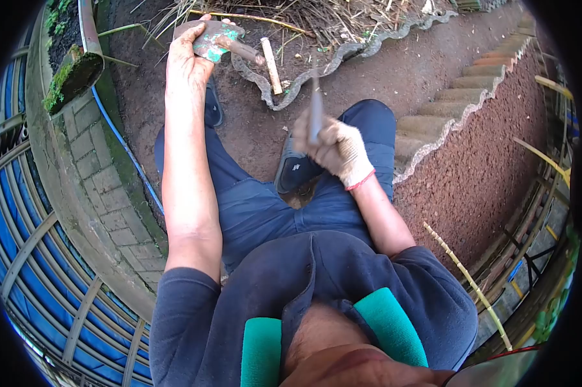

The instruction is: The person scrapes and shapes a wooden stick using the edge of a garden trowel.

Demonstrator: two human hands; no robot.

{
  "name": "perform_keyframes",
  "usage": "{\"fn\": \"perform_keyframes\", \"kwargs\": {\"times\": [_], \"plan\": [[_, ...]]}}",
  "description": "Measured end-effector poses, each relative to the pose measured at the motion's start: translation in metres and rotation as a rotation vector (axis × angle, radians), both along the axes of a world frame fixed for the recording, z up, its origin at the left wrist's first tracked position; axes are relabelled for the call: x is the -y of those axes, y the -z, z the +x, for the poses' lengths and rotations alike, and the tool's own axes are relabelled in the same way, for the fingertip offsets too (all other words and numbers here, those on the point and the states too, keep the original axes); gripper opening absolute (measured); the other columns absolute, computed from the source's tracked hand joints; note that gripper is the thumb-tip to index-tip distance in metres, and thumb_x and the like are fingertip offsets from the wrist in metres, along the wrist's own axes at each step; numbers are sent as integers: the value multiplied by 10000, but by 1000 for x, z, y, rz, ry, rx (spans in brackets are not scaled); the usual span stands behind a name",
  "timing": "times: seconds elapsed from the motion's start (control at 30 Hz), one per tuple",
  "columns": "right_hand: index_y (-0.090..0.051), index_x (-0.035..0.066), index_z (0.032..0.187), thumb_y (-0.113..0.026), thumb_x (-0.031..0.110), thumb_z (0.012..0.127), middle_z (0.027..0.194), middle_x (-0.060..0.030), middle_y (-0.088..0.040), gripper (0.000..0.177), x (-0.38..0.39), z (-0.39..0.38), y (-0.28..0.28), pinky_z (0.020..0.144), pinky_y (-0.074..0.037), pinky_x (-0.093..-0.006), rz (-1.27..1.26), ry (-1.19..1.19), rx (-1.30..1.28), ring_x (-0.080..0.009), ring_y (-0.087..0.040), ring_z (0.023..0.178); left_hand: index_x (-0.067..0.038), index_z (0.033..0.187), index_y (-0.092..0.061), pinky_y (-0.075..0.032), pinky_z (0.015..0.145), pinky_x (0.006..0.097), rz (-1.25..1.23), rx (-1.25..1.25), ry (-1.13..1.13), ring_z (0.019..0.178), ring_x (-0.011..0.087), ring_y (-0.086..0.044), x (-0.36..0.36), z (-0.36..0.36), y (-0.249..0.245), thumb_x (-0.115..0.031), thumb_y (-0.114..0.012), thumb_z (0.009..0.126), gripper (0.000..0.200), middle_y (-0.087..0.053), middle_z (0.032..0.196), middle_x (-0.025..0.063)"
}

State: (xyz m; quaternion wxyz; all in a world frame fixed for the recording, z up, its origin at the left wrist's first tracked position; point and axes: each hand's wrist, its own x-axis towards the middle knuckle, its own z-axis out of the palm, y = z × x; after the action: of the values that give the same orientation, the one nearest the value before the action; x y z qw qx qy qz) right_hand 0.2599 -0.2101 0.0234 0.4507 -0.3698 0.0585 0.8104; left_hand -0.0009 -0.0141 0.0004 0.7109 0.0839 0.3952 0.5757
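Left hand: bare, gripping the tool head by its flat end, arm stretched out.
Tool head [204, 41]: way up front in the left hand [189, 55], patchy green paint, stubby brown shaft aimed at the short stick [271, 68].
Right hand [331, 147]: gloved, fist closed round a thin tool [316, 116], pretty blurry, pointing away, near the right knee.
Short stick: just beside the shaft, by some wavy edging [275, 103].
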Motion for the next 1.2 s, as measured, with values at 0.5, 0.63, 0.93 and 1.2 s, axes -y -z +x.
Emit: {"fn": "perform_keyframes", "kwargs": {"times": [0.5, 0.63, 0.93, 1.2], "plan": [[-609, -22, 1097, -760, 181, 831, 773, -83, -681, 367, 0, -28, -83, 615, -542, -303, 338, -235, 958, -159, -654, 644, 106, 848, -527, -630, 751, 467, -197, -124, -79, 750, 276, -629, 4, 20, 14, 87, -555, 884, 49, -563, 812, 182], [-607, -5, 1124, -769, 261, 837, 834, -125, -685, 424, 1, -45, -55, 688, -555, -364, 906, -209, 1687, -272, -688, 740, 95, 997, -518, -636, 665, 384, -200, -7, -34, 724, 254, -656, -3, 23, 32, -27, -472, 977, 132, -608, 852, 169], [-626, -6, 1119, -764, 54, 835, 932, -122, -695, 321, 2, -55, -102, 642, -560, -262, 876, 64, 1443, -128, -674, 730, 95, 1121, -467, -626, 612, 424, -275, -109, -75, 765, 326, -682, -31, 16, 107, -24, -448, 958, 202, -588, 990, 227], [-607, 1, 1120, -760, 178, 861, 851, -145, -695, 349, -15, -37, -75, 677, -559, -341, 914, -49, 1958, -240, -683, 731, 124, 1136, -453, -626, 599, 428, -327, -127, -159, 751, 336, -682, -6, 57, 22, -24, -395, 953, 242, -582, 1008, 248]]}}
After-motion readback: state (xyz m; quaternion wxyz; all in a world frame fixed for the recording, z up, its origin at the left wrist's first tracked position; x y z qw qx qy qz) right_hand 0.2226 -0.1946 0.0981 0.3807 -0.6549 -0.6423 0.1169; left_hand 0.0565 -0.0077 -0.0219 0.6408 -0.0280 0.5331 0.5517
